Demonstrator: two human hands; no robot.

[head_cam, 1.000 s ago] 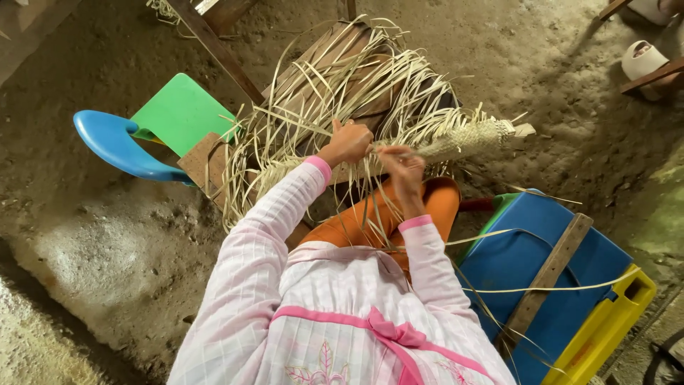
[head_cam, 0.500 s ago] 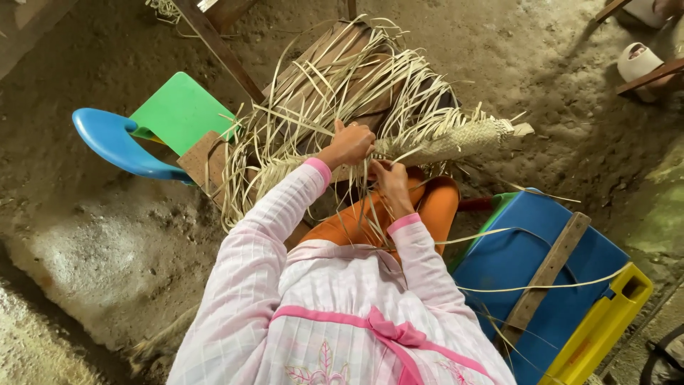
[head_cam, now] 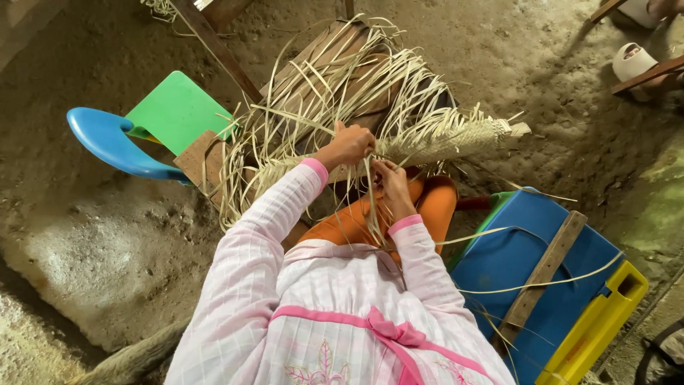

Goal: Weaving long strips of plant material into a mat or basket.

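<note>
A half-woven mat of pale straw strips (head_cam: pixel 449 139) lies across my lap, with a tangle of loose strips (head_cam: pixel 335 85) fanning out beyond it over a wooden frame. My left hand (head_cam: pixel 350 145) presses closed on the woven edge and its strips. My right hand (head_cam: pixel 390 182) sits just below and to the right, fingers pinched on a single loose strip that runs down toward my orange-clad knee (head_cam: pixel 434 203). Both sleeves are pink checked cloth.
A blue and green plastic chair (head_cam: pixel 132 135) stands at the left on the dirt floor. At the right are a blue and yellow plastic seat (head_cam: pixel 541 285) with a wooden slat (head_cam: pixel 545 274) across it. A roll of tape (head_cam: pixel 630 60) lies far right.
My right hand has dropped from the woven edge toward my knee and drawn a strip down. My left hand stays on the weave. The view has shifted slightly.
</note>
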